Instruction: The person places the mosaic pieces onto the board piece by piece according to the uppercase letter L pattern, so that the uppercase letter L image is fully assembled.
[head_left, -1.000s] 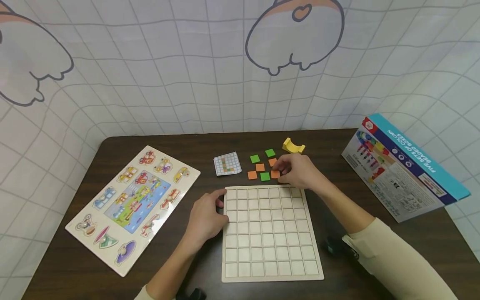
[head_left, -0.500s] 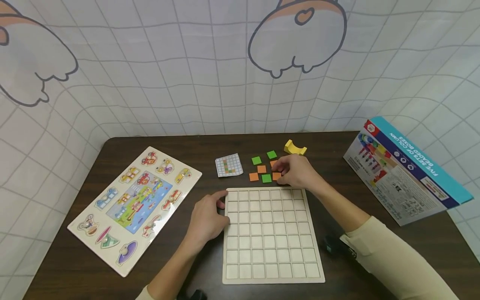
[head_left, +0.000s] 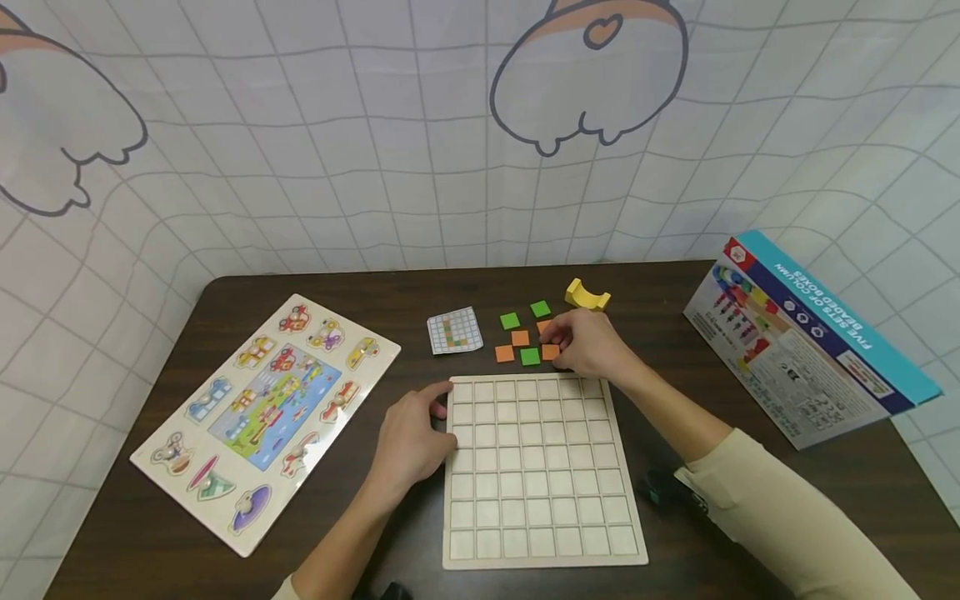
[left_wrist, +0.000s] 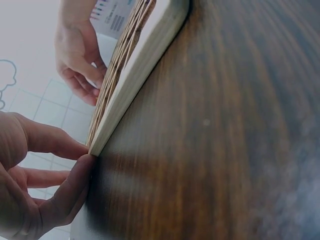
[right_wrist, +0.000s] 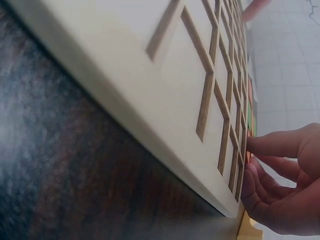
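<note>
Probably light, stiff orange tile [head_left: 550, 352]; to take by opp. edges | loc: on surface [head_left: 390, 296], just beyond board [head_left: 512, 483] | R grip [head_left: 588, 343]: at tile, can't tell if pinched | L grip [head_left: 408, 442]: thumb & finger apart, touching board edge

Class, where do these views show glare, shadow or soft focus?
Head view: glare along the lower right of the puzzle board, faint shadow by the right hand on the grid board; left wrist view: hazy bright patch low right on the tabletop; right wrist view: the grid board's nearest part looks pale and soft.
</note>
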